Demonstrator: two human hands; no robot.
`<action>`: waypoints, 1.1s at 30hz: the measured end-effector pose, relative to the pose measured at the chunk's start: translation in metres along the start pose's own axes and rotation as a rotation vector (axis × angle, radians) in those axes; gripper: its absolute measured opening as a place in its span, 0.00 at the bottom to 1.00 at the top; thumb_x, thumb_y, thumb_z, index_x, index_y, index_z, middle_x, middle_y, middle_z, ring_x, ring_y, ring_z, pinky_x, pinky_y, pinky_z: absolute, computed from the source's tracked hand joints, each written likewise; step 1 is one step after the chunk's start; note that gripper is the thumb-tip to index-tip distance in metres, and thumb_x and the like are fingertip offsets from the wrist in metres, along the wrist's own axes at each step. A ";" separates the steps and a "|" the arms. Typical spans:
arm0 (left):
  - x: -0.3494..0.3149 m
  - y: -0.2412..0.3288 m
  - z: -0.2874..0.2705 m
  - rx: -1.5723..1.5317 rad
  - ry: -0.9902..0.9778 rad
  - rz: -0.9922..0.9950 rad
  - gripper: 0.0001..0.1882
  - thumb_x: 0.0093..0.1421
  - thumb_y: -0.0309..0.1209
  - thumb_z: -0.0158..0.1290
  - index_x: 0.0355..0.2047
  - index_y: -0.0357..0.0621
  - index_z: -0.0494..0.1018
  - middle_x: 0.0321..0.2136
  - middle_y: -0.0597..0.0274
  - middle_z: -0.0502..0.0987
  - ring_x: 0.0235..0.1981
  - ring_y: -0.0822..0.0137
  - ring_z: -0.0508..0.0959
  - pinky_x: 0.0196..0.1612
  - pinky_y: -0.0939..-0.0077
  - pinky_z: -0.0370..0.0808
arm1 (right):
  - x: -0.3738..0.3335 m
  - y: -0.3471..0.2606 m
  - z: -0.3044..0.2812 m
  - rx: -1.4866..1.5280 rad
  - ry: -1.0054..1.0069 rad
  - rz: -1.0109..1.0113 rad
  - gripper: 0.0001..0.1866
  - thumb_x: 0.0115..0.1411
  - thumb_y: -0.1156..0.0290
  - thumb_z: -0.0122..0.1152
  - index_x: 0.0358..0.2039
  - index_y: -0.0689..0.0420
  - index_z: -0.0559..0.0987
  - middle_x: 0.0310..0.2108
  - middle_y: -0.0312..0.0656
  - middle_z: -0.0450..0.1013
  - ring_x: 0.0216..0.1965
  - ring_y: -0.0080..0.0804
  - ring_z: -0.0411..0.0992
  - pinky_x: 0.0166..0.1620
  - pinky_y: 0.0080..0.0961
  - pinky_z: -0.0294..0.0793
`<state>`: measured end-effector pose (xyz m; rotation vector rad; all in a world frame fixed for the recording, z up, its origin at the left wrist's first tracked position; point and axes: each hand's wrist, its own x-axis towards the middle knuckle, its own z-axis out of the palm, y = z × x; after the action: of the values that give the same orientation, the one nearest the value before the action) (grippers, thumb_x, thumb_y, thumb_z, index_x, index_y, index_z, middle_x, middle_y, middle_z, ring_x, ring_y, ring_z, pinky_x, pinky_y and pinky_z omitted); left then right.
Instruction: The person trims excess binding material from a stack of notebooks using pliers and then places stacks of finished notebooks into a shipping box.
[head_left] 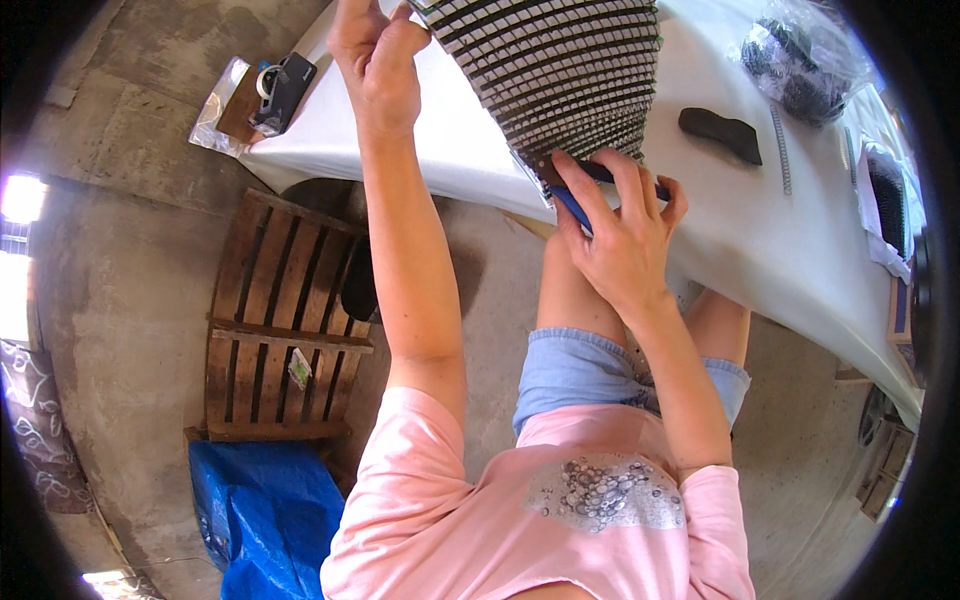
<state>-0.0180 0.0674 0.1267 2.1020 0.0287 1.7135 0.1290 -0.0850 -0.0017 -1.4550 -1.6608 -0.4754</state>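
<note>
My right hand (622, 240) grips a blue-and-black tool (574, 210) at the gridded sheet's (570, 75) near end, by the white surface's (745, 225) edge. Left hand (385, 75) curled at sheet's left side, hold unclear.

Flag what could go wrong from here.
1. Fingers of the right hand sit close to where the blue-and-black tool meets the gridded sheet; a slip might pinch or nick them.
2. The tool is near the edge of the white-covered table, by the bare knee; if dropped, it could hit it.
</note>
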 end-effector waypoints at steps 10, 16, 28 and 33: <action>0.000 0.002 0.001 -0.052 0.013 -0.053 0.28 0.46 0.29 0.48 0.49 0.29 0.65 0.50 0.53 0.68 0.49 0.66 0.70 0.54 0.73 0.64 | 0.002 -0.004 0.000 0.215 -0.128 0.094 0.21 0.47 0.65 0.63 0.45 0.41 0.76 0.38 0.33 0.67 0.37 0.26 0.68 0.38 0.33 0.62; -0.009 -0.001 0.001 -0.119 0.037 -0.123 0.30 0.41 0.28 0.46 0.48 0.29 0.66 0.50 0.51 0.68 0.52 0.62 0.66 0.57 0.68 0.60 | 0.008 -0.004 -0.009 1.142 -0.545 0.795 0.15 0.54 0.64 0.60 0.41 0.56 0.77 0.31 0.42 0.75 0.32 0.27 0.73 0.37 0.27 0.70; -0.003 0.011 0.006 0.059 0.024 -0.057 0.32 0.44 0.42 0.51 0.47 0.35 0.67 0.51 0.51 0.67 0.57 0.58 0.60 0.60 0.63 0.55 | -0.001 0.009 -0.016 0.574 -0.275 0.311 0.22 0.50 0.68 0.59 0.47 0.55 0.70 0.40 0.46 0.70 0.42 0.39 0.70 0.41 0.31 0.68; -0.003 0.013 0.020 0.055 0.118 -0.184 0.39 0.40 0.54 0.59 0.48 0.41 0.67 0.48 0.58 0.63 0.56 0.62 0.60 0.57 0.62 0.59 | -0.029 0.033 -0.014 1.176 -0.340 0.732 0.25 0.49 0.75 0.52 0.50 0.59 0.64 0.39 0.46 0.69 0.39 0.31 0.68 0.41 0.25 0.68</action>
<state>-0.0037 0.0484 0.1254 1.9655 0.2978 1.7403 0.1640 -0.1050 -0.0245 -1.0742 -1.1056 1.0415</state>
